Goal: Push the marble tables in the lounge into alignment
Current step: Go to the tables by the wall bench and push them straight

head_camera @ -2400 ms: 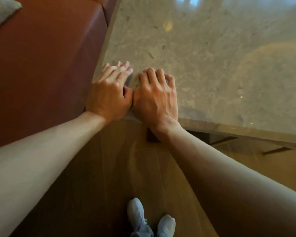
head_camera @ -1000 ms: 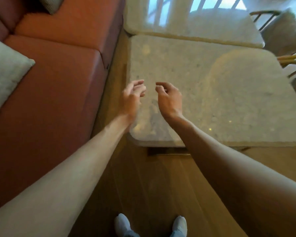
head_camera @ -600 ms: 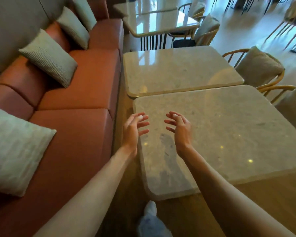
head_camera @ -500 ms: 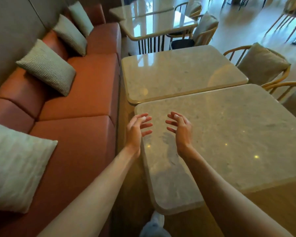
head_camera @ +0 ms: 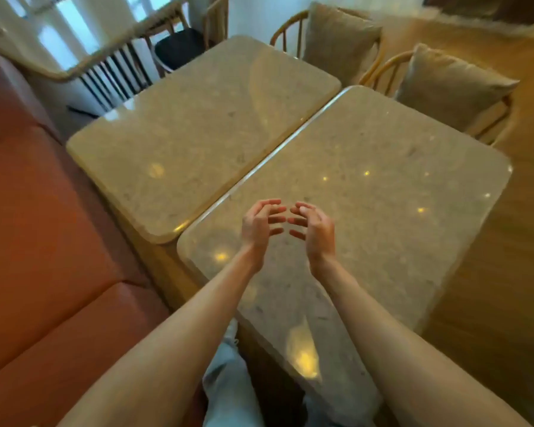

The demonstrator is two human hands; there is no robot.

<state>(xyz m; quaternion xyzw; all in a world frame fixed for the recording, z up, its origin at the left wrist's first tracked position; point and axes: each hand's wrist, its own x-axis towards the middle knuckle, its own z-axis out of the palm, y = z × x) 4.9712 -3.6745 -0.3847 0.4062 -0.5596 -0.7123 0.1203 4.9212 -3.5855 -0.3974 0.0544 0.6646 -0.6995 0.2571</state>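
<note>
Two beige marble tables stand side by side with their long edges touching. The near marble table [head_camera: 383, 180] lies right under my arms; the far marble table [head_camera: 198, 127] sits beyond it to the left. On the sofa side the near table's corner sticks out a little past the far table's. My left hand [head_camera: 258, 223] and my right hand [head_camera: 313, 228] hover above the near table, palms facing each other, fingers curled and apart, fingertips almost meeting. Neither hand holds anything or touches the marble.
A rust-red sofa [head_camera: 43, 241] runs along the left, close to both tables' ends. Two wooden chairs with beige cushions [head_camera: 450, 87] [head_camera: 336, 41] stand on the far right side. A further table [head_camera: 84, 53] stands behind. Wooden floor [head_camera: 506, 272] lies to the right.
My hands lifted off the near table's corner, where they lay flat, and now hover over its top. The view rose, then swung right, and my hands came closer together.
</note>
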